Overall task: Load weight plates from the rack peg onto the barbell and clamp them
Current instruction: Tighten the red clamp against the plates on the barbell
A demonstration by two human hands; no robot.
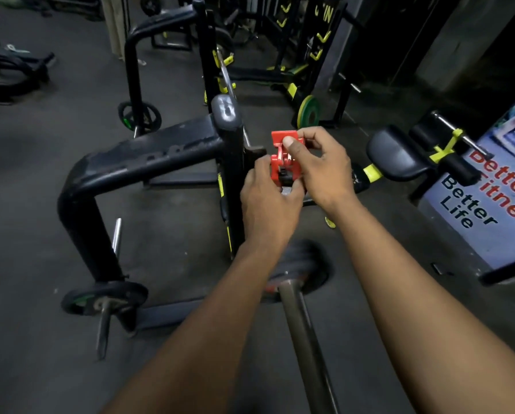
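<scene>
A red barbell clamp (281, 158) is held up between both hands, in front of the black rack upright (230, 162). My left hand (268, 198) grips its lower body from the left. My right hand (322, 165) holds its top, thumb pressed on the raised lever. Below my arms a grey barbell (302, 339) runs away from me, with blurred dark weight plates (302, 262) on its sleeve. Low on the rack at the left, a black plate (106, 297) sits on a peg. The clamp's inner ring is hidden by my fingers.
A black bent-tube frame (148, 162) stands on the left. A chrome peg (116, 236) juts up beside it. A padded bench (396, 156) and a "Better Fitness Better Life" banner (483, 201) stand right. A green-yellow plate (308, 110) leans behind.
</scene>
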